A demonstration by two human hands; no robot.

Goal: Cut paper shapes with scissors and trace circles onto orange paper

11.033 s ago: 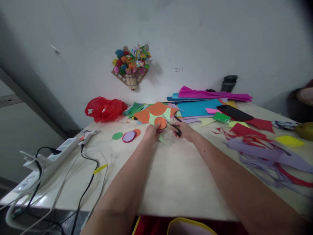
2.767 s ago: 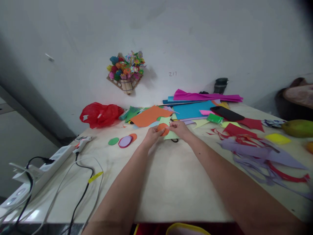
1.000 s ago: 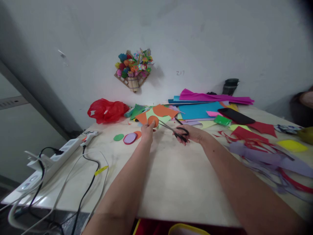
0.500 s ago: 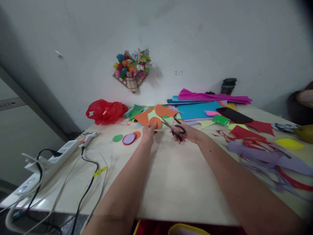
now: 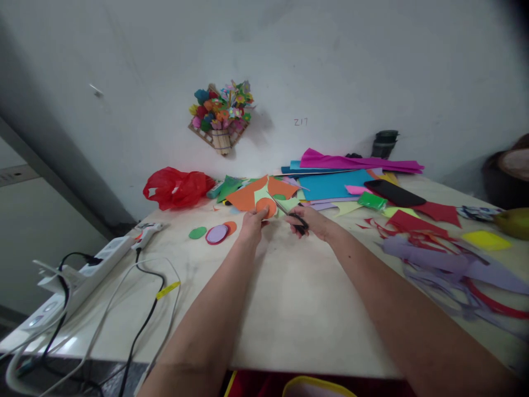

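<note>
My left hand (image 5: 253, 223) pinches an orange disc (image 5: 266, 207), of paper or thin foam, at its lower left edge, a little above the table. Black-handled scissors (image 5: 300, 223) are in my right hand (image 5: 309, 219), their blades pointing up and left close to the disc's right side. Whether the blades touch the disc I cannot tell. Behind the disc lie orange sheet pieces (image 5: 243, 196) and pale green scraps. Left of my left hand, a green disc (image 5: 197, 232) lies beside a purple disc (image 5: 217, 234) that overlaps red and orange ones.
A red plastic bag (image 5: 177, 188), a blue sheet (image 5: 330, 184) and a black phone (image 5: 394, 193) lie toward the back. Purple and red scraps (image 5: 430, 253) spread at right. A white power strip (image 5: 91, 275) with loose cables occupies the left edge.
The scissors' handles have come closer together in my right hand, and the blades look more closed. The orange disc has shifted slightly right with my left hand.
</note>
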